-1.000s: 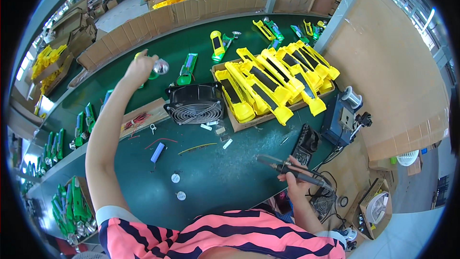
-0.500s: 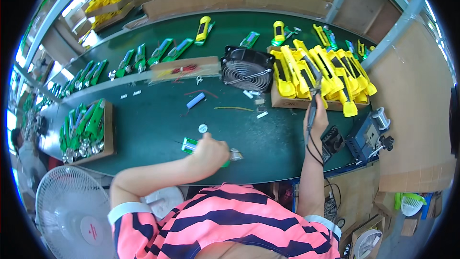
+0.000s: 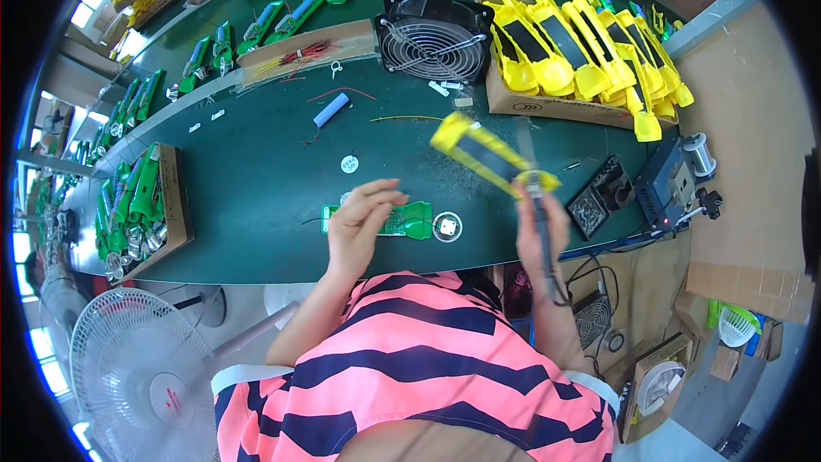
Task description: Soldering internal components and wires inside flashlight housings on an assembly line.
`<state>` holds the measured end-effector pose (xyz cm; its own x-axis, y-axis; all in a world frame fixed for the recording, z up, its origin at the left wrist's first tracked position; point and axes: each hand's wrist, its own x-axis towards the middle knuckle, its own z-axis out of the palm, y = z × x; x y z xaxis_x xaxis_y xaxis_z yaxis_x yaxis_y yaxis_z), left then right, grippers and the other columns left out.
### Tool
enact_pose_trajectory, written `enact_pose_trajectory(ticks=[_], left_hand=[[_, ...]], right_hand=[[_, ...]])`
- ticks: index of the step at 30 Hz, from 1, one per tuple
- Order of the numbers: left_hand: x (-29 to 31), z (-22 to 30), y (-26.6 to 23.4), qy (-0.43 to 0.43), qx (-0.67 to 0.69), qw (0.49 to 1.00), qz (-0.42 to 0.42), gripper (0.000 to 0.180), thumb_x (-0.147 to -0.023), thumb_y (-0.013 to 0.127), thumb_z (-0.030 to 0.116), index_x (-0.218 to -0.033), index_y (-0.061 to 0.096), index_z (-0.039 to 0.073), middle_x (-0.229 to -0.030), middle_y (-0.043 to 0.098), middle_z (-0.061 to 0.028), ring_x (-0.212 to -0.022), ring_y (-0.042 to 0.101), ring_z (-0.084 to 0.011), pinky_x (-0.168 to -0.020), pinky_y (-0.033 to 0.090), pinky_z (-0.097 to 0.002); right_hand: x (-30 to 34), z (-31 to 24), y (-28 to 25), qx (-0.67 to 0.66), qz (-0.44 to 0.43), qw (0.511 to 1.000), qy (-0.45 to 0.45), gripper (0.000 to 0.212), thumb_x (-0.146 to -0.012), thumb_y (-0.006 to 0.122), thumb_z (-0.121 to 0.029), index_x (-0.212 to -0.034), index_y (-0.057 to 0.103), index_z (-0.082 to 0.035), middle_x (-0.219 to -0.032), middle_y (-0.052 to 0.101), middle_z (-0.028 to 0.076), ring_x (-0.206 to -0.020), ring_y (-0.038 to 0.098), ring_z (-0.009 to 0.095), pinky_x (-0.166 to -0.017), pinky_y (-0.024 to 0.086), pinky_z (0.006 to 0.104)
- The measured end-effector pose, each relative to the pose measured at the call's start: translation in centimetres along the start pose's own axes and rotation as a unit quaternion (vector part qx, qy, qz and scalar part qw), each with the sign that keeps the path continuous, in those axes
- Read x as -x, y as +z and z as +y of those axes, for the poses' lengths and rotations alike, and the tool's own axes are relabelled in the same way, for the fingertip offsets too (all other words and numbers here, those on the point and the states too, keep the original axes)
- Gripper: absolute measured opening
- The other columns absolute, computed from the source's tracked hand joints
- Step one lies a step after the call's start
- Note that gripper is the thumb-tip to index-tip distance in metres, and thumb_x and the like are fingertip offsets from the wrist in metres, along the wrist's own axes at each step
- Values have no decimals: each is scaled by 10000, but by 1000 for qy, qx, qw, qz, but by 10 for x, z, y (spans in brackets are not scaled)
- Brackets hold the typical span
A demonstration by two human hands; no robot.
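Long green plastic casing (image 3: 416, 221): axis left-right, beneath our nearer left hand (image 3: 356, 221), loosely open | our right hand (image 3: 542, 227), rightward: grasping yellow plastic shell (image 3: 489, 156), black-handled soldering iron (image 3: 538, 203)

Yellow and black on the raised case (image 3: 486, 156), green on the flat case (image 3: 417, 221), pink and dark-blue zigzags on the shirt (image 3: 415, 359).

- Left of the left hand (image 3: 359, 222), I see bare tabletop (image 3: 248, 205), then a carton (image 3: 177, 197).
- Beyond the right hand (image 3: 545, 231), heaped yellow casings (image 3: 560, 43) block passage.
- Right of that hand, a black stand (image 3: 600, 197).
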<state>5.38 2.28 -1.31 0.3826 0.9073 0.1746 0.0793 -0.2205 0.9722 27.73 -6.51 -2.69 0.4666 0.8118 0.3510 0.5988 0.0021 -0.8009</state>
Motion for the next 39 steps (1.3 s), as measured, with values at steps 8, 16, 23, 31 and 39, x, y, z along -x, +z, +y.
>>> enact_pose_trajectory(ticks=[8,16,23,31,39], left_hand=[[-14,5,-23,156,-393,906,21,51,-638,627,45,-681,623,72,-679,557,-35,-729,502,-233,-660,392,-319],[-30,-1,-33,56,-468,847,-246,40,-683,577,90,-696,613,77,-690,521,-36,-761,471,-216,-691,354,-329],[-29,-6,-25,57,-538,802,-253,34,-679,579,91,-664,609,99,-698,511,-40,-763,486,-212,-673,356,-327],[-28,-6,-24,63,-540,802,-246,42,-664,581,76,-654,610,104,-690,495,-40,-753,485,-202,-655,358,-319],[-27,-7,-22,71,-562,786,-245,50,-647,583,97,-638,625,123,-674,504,-39,-745,493,-197,-650,358,-317]], right_hand=[[23,11,29,-110,-242,954,-141,455,-684,661,-33,-1081,443,-63,-898,631,95,-777,619,270,-734,488,329],[33,-13,46,-240,-98,965,-26,210,-746,593,6,-933,518,65,-764,606,155,-663,620,212,-654,511,311],[26,-12,61,-425,-118,852,281,113,-813,522,-41,-877,525,51,-661,583,122,-510,548,140,-476,458,236],[24,-17,66,-420,-120,847,302,86,-797,566,-40,-853,556,23,-642,601,100,-454,505,71,-418,391,175],[26,-15,66,-401,-132,857,295,111,-805,568,-64,-867,549,26,-645,603,102,-457,503,67,-420,391,172]])
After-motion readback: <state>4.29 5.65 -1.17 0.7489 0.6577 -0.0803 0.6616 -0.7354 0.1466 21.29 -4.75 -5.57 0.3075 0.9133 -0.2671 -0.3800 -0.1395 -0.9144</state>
